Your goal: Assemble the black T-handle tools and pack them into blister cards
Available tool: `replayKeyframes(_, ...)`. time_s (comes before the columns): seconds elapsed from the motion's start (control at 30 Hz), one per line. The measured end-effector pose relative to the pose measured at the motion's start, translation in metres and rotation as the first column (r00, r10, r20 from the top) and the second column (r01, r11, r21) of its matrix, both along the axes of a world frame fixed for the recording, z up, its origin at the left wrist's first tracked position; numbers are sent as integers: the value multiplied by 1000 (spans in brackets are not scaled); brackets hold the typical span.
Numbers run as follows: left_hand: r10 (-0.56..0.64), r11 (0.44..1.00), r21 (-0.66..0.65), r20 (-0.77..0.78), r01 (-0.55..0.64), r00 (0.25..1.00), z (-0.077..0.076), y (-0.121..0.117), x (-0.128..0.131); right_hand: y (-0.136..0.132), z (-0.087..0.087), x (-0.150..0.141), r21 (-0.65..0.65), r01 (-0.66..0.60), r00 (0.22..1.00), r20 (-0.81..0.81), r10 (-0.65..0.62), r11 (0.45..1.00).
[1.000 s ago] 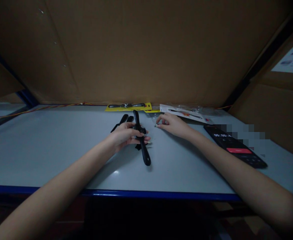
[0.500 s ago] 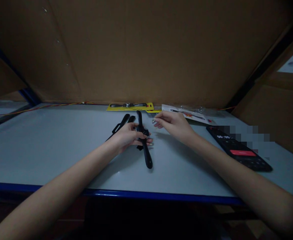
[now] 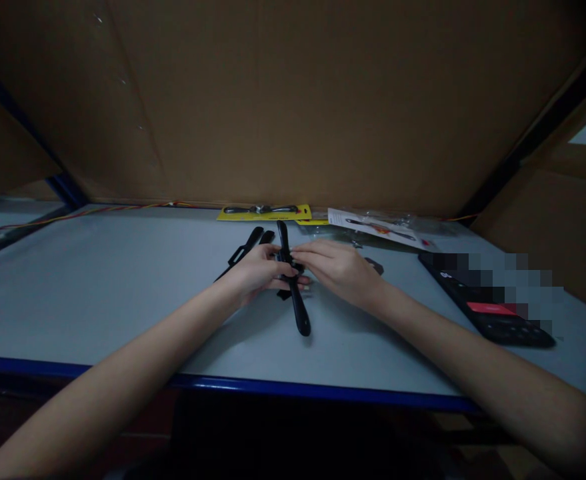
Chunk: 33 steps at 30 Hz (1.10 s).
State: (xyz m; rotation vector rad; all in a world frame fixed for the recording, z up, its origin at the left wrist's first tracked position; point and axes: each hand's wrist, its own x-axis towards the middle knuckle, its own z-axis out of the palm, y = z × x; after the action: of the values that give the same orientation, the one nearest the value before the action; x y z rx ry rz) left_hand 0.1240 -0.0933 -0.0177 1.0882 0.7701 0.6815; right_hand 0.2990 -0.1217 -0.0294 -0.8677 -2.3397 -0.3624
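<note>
A long black propeller-like part (image 3: 297, 310) lies on the grey table (image 3: 97, 287), pointing away from me. My left hand (image 3: 260, 272) grips it at its middle hub, fingers curled around it. My right hand (image 3: 335, 268) has its fingertips pinched together at the same hub, touching the left hand's fingers; what it pinches is too small to make out. More black blades (image 3: 247, 245) lie just behind the left hand.
A yellow card pack (image 3: 265, 213) with a black part and a clear plastic packet (image 3: 377, 227) lie at the table's back edge. A black phone (image 3: 493, 308) with a red button rests at the right. Brown cardboard walls enclose the table. A red-yellow wire (image 3: 97, 210) runs along the back left.
My right hand has come leftward from near the plastic packet to the hub held in my left hand. The left hand and the black part have stayed in place.
</note>
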Motion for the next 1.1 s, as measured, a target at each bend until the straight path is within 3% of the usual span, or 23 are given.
replayKeyframes(0.23, -29, 999, 20, 1, 29, 1000, -2, 3, 0, -3, 1, 2, 80, -54, 995, 86, 48, 995)
replayKeyframes(0.43, -12, 998, -61, 15, 13, 1000, 6, 1, 0, -4, 6, 5, 125, -92, 986, 147, 73, 988)
replayKeyframes(0.6, -42, 996, -82, 34, 45, 999, 7, 2, -1, -2, 8, 3, 29, -24, 998, 52, 22, 999)
replayKeyframes(0.77, -86, 992, -90, 62, 92, 994, 8, 3, -2, 1, 7, 5, -106, -64, 987, -153, 47, 992)
replayKeyframes(1.1, -102, 968, -218, 102, 122, 990, 6, 8, -4, 3, 14, 7, -377, -137, 937, -350, -4, 916)
